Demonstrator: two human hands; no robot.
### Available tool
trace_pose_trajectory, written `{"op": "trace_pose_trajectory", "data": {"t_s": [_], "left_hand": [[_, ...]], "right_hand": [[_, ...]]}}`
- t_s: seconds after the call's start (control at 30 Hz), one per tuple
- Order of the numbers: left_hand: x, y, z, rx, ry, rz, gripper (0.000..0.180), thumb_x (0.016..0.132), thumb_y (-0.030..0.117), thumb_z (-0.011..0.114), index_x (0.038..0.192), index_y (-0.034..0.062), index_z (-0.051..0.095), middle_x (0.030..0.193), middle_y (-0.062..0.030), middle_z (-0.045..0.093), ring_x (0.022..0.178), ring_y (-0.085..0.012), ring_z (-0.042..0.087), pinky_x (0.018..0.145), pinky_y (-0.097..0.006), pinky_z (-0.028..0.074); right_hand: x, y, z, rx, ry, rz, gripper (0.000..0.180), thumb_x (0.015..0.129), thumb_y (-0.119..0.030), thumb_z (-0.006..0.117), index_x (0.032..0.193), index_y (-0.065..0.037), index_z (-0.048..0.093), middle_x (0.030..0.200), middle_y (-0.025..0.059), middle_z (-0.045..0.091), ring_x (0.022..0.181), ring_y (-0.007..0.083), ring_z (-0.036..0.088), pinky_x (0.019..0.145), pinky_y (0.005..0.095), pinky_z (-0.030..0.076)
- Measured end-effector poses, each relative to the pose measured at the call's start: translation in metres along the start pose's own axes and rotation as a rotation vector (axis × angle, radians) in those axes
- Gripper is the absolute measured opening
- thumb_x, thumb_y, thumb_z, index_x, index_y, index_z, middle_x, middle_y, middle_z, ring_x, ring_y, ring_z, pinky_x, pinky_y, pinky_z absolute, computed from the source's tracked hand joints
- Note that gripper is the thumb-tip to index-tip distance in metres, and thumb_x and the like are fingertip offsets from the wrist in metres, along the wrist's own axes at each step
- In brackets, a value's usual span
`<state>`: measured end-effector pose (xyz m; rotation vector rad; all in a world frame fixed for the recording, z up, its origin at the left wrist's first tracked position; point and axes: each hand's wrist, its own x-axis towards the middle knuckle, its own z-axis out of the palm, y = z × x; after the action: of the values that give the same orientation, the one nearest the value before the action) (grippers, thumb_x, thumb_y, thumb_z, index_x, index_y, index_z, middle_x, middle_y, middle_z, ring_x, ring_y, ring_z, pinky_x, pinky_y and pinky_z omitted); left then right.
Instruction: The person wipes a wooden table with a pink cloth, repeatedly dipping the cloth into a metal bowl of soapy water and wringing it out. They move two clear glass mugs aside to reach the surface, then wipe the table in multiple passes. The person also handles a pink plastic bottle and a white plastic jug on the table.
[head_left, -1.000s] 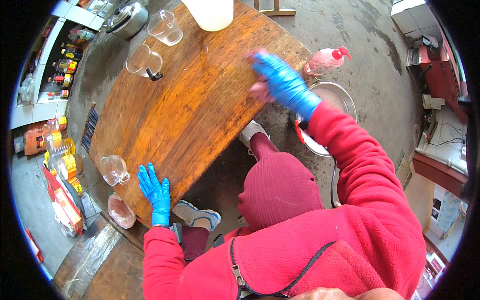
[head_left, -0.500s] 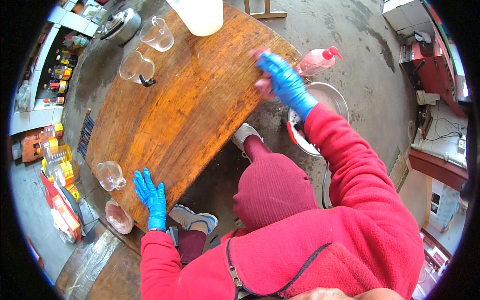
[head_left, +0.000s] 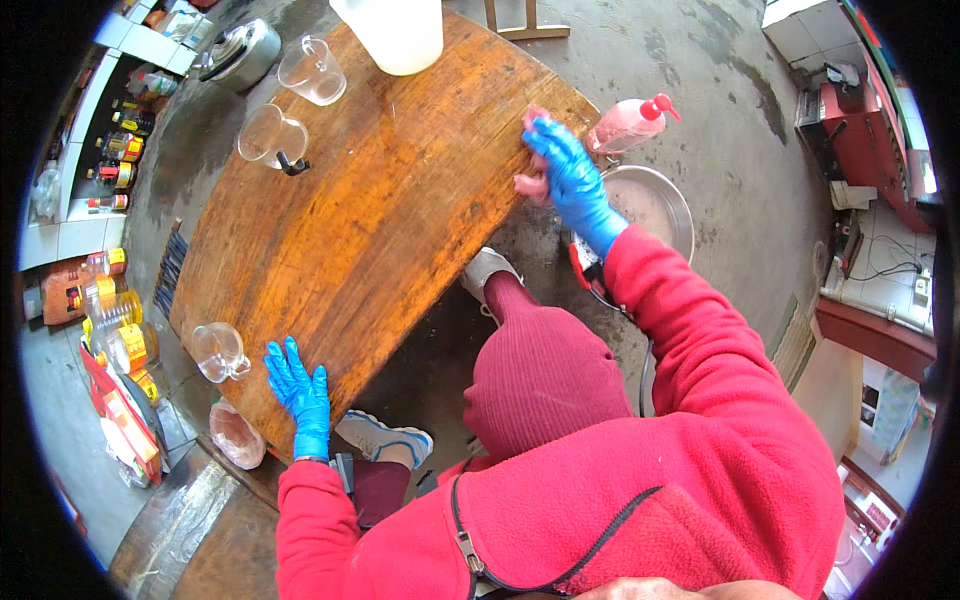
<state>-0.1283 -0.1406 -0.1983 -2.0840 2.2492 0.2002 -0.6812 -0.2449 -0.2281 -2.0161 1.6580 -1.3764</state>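
My right hand (head_left: pixel 573 182), in a blue glove, presses a bunched pink cloth (head_left: pixel 532 187) against the right end of the brown wooden table (head_left: pixel 350 215). The cloth pokes out past the fingers and over the table's edge. At the near left corner my left hand (head_left: pixel 300 392), also gloved in blue, lies flat with fingers spread and holds nothing. Beside it stands a clear glass mug (head_left: pixel 216 351). Farther back on the left are a glass pitcher with a black part at its handle (head_left: pixel 268 136) and another clear mug (head_left: pixel 313 70).
A white plastic container (head_left: pixel 402 38) stands at the table's far edge. Just beyond my right hand are a pink pump bottle (head_left: pixel 628 124) and a round metal basin (head_left: pixel 686 208) of cloudy liquid. A metal pot (head_left: pixel 252 52) and several oil bottles (head_left: pixel 128 347) are at the left.
My right hand has shifted slightly right and nearer along the table's edge with the cloth. My left hand stays in place.
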Motion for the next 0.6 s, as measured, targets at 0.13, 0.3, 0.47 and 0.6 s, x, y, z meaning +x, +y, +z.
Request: {"op": "trace_pose_trajectory", "data": {"t_s": [0.13,0.3,0.47,0.6], "left_hand": [[0.0,0.002,-0.001,-0.021,0.009,0.005,0.081,0.089,0.035,0.061,0.157,0.0224,0.018,0.164,-0.0066,0.006,0.15,-0.0333,0.006,0.117,-0.057,0.006],[0.0,0.004,-0.002,-0.021,0.01,-0.006,0.081,0.089,0.034,0.062,0.157,0.0227,0.018,0.164,-0.0069,0.006,0.15,-0.0333,0.006,0.117,-0.056,0.006],[0.0,0.003,-0.002,-0.013,-0.004,-0.01,0.081,0.089,0.035,0.061,0.157,0.0223,0.018,0.164,-0.0075,0.006,0.15,-0.0333,0.005,0.118,-0.056,0.006],[0.0,0.002,-0.002,0.003,-0.017,-0.003,0.082,0.089,0.037,0.061,0.157,0.0218,0.018,0.164,-0.0079,0.006,0.15,-0.0332,0.005,0.118,-0.055,0.006]], "right_hand": [[0.054,0.041,-0.01,0.864,0.233,0.714,0.029,0.099,-0.029,0.055,0.117,-0.007,0.06,0.102,0.0045,0.066,0.083,0.0149,0.066,0.07,0.03,0.054],[0.049,0.014,0.006,0.723,0.388,0.483,0.022,0.098,-0.022,0.057,0.113,-0.005,0.061,0.095,0.0024,0.06,0.079,0.0116,0.058,0.069,0.0303,0.05],[0.005,-0.028,0.031,0.61,-0.158,0.273,0.043,0.087,-0.007,0.066,0.129,-0.008,0.057,0.126,0.0044,0.055,0.088,0.0132,0.057,0.081,0.028,0.052],[0.057,0.017,0.023,0.414,-0.136,0.271,0.053,0.073,0.004,0.076,0.122,-0.007,0.059,0.114,0.0094,0.059,0.085,0.0182,0.059,0.072,0.0313,0.055]]}}
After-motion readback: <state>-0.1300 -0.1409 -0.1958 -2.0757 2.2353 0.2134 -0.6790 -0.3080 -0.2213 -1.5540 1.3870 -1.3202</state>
